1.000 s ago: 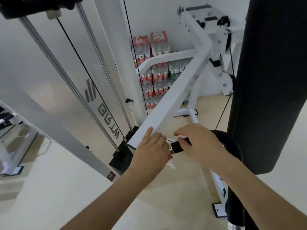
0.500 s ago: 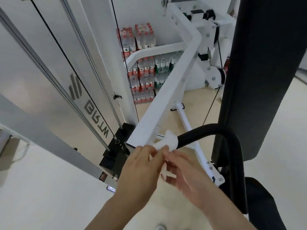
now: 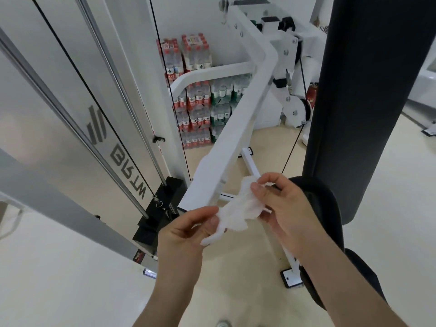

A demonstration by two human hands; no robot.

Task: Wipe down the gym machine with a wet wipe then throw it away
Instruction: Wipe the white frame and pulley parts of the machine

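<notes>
Left hand (image 3: pixel 186 228) and right hand (image 3: pixel 286 210) pinching wet wipe (image 3: pixel 238 212), beige floor (image 3: pixel 70 279)

One view only: your head cam sat above your left hand (image 3: pixel 186 230) & right hand (image 3: pixel 286 208), v. near them, wide-angle, facing fwd & down along the white machine arm (image 3: pixel 236 128) toward water-bottle packs (image 3: pixel 195 102) by the far wall (image 3: pixel 188 17); floor (image 3: pixel 70 279) below.

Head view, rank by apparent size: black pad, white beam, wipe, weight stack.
1. black pad
2. white beam
3. wipe and weight stack look about alike; the wipe is nearer the camera, so no ranking.
</notes>
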